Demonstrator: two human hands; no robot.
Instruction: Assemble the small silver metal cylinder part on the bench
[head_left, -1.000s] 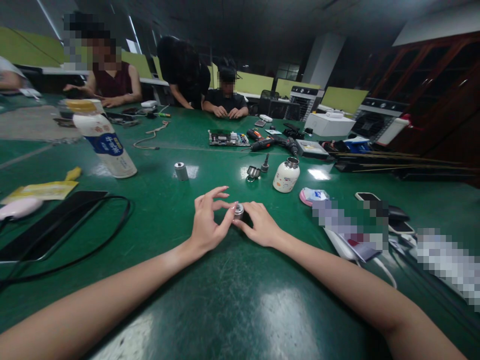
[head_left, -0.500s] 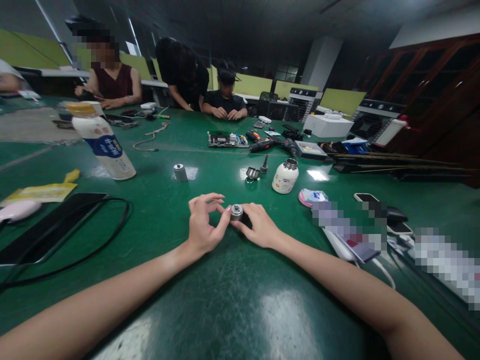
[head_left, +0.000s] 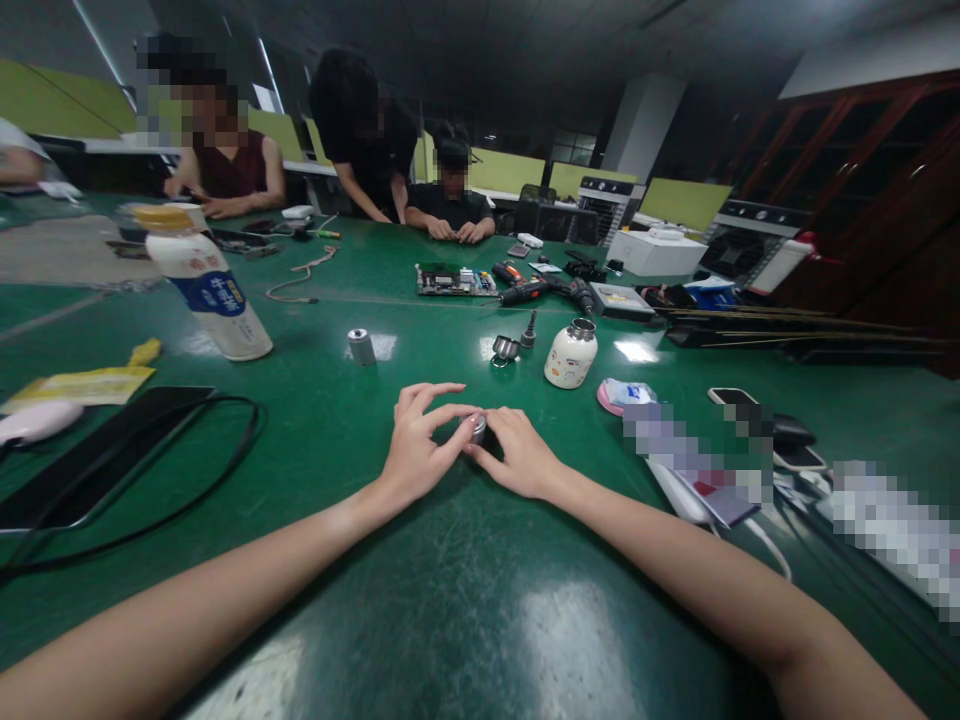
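A small silver metal cylinder stands on the green table between my hands, mostly covered by fingers. My right hand is curled round its right side, with thumb and fingers gripping it. From the left, my left hand pinches at its top with thumb and index finger, while the other fingers stay lifted. Beyond them stands another grey metal cylinder. A shiny steel cup-like piece with a ring, a dark grey stemmed part and a cream patterned flask without a lid are farther right.
On the left are a drink bottle, a black tablet and a looped black cable. Cordless drills and a circuit board lie farther back. Phones and packets lie at right. Several people are across the table.
My left hand has moved right, and its thumb and index finger have come over the cylinder's top, hiding more of it. The right hand stays almost in place.
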